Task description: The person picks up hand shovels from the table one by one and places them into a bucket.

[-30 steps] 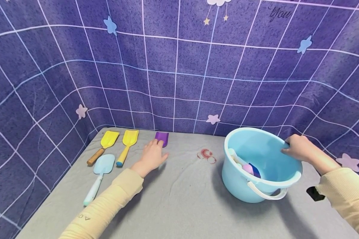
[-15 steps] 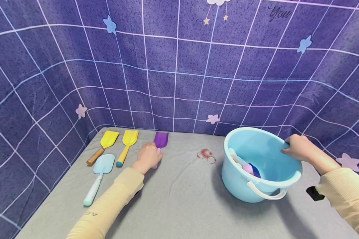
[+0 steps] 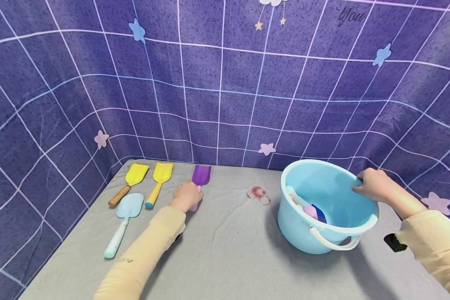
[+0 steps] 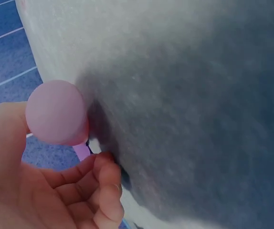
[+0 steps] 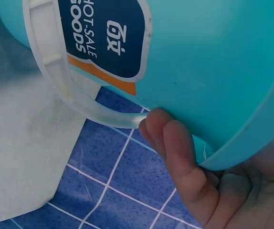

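Note:
My left hand [image 3: 186,196] holds the pink handle of a toy shovel with a purple blade [image 3: 201,175] at the back of the table. In the left wrist view, the handle's round pink end [image 4: 57,112] sits between the thumb and curled fingers [image 4: 109,188]. On the right, my right hand [image 3: 373,185] grips the rim of a light blue bucket [image 3: 296,233]. The right wrist view has its fingers [image 5: 177,148] bent over that rim, beside the white bail handle [image 5: 113,119]. Inside the bucket lie a pink rounded end [image 3: 311,211], a dark blue piece and other pale items.
Left of my left hand lie a yellow shovel with a wooden handle [image 3: 121,196], an all-yellow shovel with a blue tip [image 3: 155,195] and a pale blue shovel [image 3: 130,205]. Red ring marks [image 3: 258,194] show on the grey cloth [image 3: 232,250]. A purple gridded curtain [image 3: 240,108] stands behind.
My left hand has drawn back from near the purple blade to the pink handle and closed around it. The right hand and bucket stay in place.

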